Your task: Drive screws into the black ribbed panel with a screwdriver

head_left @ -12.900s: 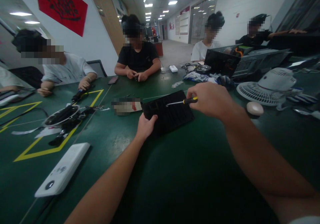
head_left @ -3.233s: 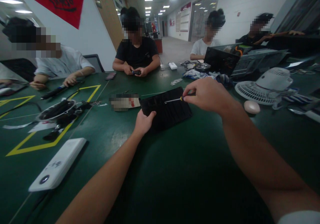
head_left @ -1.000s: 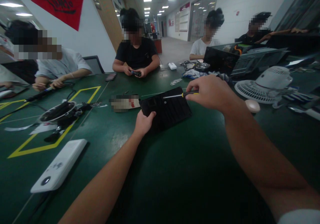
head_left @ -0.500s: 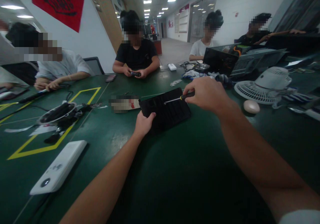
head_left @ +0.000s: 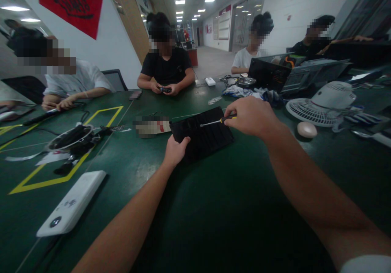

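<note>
A flat black panel with ribs or slots is held tilted above the green table. My left hand grips its left edge, the thumb lying on top and the other fingers hidden beneath. In my right hand is a screwdriver with a black and yellow handle, closed in the fingers. The metal shaft points left across the panel, its tip over the dark surface near the middle. Whether the tip touches the panel I cannot tell. Just beyond the panel's left corner lies a beige and red item, partly blurred out.
To the left lie a white rectangular device and a silver ring-shaped part with black pieces inside yellow tape. A white fan part and a pale rounded object sit at right. Co-workers sit around the table.
My right hand has shifted very slightly, its knuckles a bit lower, with the screwdriver nearly in place. The left hand and the panel stay where they were.
</note>
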`<state>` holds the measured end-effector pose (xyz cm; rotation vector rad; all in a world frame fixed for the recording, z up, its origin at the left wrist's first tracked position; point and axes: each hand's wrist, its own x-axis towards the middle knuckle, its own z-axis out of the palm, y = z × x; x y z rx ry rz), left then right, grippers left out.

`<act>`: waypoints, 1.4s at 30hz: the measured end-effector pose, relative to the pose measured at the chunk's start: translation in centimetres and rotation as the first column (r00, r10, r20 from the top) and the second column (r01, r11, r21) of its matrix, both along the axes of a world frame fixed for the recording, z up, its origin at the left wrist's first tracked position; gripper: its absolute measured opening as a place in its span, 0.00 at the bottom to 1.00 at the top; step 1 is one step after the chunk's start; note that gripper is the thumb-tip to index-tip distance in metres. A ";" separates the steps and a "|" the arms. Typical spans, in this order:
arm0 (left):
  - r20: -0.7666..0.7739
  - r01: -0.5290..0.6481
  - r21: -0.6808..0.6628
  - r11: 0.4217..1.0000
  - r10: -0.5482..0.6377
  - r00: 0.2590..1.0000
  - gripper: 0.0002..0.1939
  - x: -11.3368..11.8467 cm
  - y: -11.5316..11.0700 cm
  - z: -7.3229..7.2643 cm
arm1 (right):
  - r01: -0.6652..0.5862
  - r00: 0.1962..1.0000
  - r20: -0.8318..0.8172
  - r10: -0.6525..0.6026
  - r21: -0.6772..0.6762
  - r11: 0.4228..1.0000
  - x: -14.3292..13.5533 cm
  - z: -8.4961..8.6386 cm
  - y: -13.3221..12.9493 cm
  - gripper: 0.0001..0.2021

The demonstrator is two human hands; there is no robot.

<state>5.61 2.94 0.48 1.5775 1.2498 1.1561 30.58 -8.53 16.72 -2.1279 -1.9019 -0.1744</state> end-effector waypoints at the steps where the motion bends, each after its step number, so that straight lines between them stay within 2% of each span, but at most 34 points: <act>1: 0.001 0.003 0.000 1.000 -0.003 1.000 0.21 0.0 0.0 0.0 | -0.004 1.000 0.002 0.004 -0.014 1.000 0.0 0.0 0.0 0.12; 12: -0.014 -0.004 0.012 1.000 0.004 1.000 0.21 0.1 0.0 0.1 | -0.033 0.999 0.019 0.036 -0.153 0.988 -0.1 0.2 -0.1 0.14; 17: -0.013 -0.009 0.006 1.000 0.009 1.000 0.22 0.2 0.2 0.0 | -0.112 0.994 -0.026 0.110 -0.081 0.990 0.9 0.2 -0.4 0.18; 23: 0.020 0.004 -0.007 1.000 -0.003 1.000 0.21 0.1 0.0 0.0 | -0.040 0.999 0.013 0.040 0.049 0.998 1.1 0.9 -0.8 0.11; 37: 0.023 0.008 0.008 1.000 -0.008 1.000 0.21 0.1 -0.1 0.1 | -0.021 0.999 -0.034 0.020 -0.042 0.999 0.6 0.4 0.0 0.10; 42: 0.000 -0.007 0.008 1.000 0.007 1.000 0.20 0.1 0.0 0.1 | -0.029 0.998 -0.049 0.027 -0.034 0.999 0.5 0.4 0.0 0.10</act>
